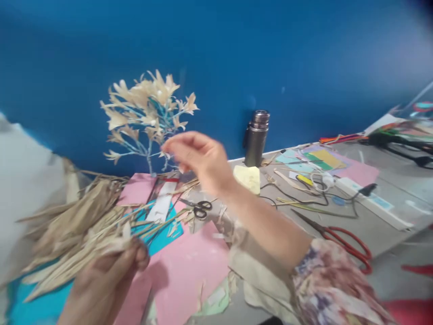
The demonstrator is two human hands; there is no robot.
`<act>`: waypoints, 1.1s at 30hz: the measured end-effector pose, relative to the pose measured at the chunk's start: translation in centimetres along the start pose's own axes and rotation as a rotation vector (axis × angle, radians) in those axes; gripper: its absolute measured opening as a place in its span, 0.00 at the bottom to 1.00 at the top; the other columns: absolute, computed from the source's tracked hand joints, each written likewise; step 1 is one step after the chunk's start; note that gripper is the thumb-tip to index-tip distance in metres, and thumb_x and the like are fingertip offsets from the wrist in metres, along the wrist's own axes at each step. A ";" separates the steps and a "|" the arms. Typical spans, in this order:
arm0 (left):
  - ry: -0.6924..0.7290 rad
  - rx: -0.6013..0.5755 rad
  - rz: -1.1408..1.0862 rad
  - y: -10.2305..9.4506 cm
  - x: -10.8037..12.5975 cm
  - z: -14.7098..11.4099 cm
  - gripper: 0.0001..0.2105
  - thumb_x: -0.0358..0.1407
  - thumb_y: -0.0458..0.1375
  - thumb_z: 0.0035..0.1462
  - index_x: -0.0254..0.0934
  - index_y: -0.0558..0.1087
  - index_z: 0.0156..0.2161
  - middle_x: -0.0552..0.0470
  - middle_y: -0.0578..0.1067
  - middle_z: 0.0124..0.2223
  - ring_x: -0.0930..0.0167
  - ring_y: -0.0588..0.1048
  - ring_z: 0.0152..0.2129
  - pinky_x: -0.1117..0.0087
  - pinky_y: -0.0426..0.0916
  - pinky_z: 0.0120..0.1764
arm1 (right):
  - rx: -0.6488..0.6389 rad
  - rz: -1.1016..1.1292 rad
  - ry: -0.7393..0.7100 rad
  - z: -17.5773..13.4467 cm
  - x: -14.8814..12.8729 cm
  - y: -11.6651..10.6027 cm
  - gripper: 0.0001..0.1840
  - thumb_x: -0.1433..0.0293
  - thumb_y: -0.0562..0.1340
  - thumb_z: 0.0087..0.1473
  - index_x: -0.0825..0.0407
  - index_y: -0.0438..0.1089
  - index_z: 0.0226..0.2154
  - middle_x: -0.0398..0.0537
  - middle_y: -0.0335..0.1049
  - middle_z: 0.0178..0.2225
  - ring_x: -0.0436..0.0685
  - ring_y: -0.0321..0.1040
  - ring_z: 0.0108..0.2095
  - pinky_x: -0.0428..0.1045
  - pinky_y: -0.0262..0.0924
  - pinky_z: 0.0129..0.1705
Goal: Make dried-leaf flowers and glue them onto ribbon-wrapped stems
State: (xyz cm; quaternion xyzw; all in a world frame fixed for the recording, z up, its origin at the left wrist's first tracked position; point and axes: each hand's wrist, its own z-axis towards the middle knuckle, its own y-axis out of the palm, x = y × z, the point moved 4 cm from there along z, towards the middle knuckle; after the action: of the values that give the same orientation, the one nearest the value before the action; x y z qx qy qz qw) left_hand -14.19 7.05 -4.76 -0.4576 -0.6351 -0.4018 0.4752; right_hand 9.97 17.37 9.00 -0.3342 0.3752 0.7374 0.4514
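My left hand (108, 271) is at the lower left, its fingers closed in a pinch. A small cream-coloured petal-like piece (126, 231) sticks up from the fingertips. My right hand (203, 162) is raised in the middle, thumb and fingers pressed together. What they hold, if anything, is too blurred to make out. Just behind those fingertips stands a bunch of cream artificial flowers (149, 97) on pale blue stems. Dried husk leaves (77, 216) lie in a heap beyond my left hand. Pink paper sheets (192, 266) spread over the table between and below the hands.
Small black-handled scissors (199, 209) lie near the middle, large red-handled scissors (348, 241) on the right. A dark metal flask (257, 140) stands against the blue wall (216, 54). A white power strip (375, 203), cables and coloured papers (324, 160) occupy the right side.
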 end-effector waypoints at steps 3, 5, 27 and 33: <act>0.158 -0.234 -0.231 6.0 4.5 0.1 0.14 0.39 0.74 0.42 0.33 0.75 0.23 0.54 0.71 0.24 0.75 0.67 0.24 0.74 0.65 0.29 | 0.060 0.032 0.116 -0.3 -0.4 -2.6 0.10 0.63 0.70 0.52 0.51 0.73 0.32 0.41 0.74 0.28 0.45 0.62 0.23 0.41 0.54 0.21; 0.137 -0.269 -0.378 8.2 5.1 0.9 0.16 0.37 0.77 0.36 0.33 0.74 0.23 0.54 0.71 0.25 0.76 0.68 0.23 0.74 0.65 0.29 | 0.043 -0.009 0.228 -2.6 1.3 -3.1 0.13 0.61 0.71 0.50 0.53 0.72 0.29 0.40 0.69 0.24 0.43 0.55 0.19 0.42 0.48 0.18; -0.186 -0.424 -0.814 9.6 -0.1 3.3 0.12 0.28 0.72 0.44 0.30 0.76 0.34 0.52 0.75 0.34 0.80 0.66 0.23 0.79 0.61 0.23 | -0.154 -0.335 0.474 -12.6 8.1 -2.3 0.15 0.59 0.60 0.58 0.54 0.72 0.31 0.39 0.59 0.20 0.48 0.54 0.21 0.45 0.51 0.23; -0.180 -0.418 -0.812 9.4 -0.2 3.4 0.12 0.29 0.72 0.44 0.31 0.75 0.34 0.53 0.74 0.33 0.80 0.65 0.22 0.79 0.61 0.23 | -0.087 -0.339 0.543 -13.0 7.9 -2.0 0.14 0.58 0.62 0.56 0.52 0.73 0.31 0.40 0.60 0.19 0.48 0.54 0.18 0.45 0.49 0.20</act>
State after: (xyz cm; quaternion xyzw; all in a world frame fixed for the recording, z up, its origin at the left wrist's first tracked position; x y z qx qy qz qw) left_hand -5.94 12.68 -5.06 -0.2909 -0.7071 -0.6333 0.1200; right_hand 10.91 10.18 -4.56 -0.5954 0.3888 0.5512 0.4364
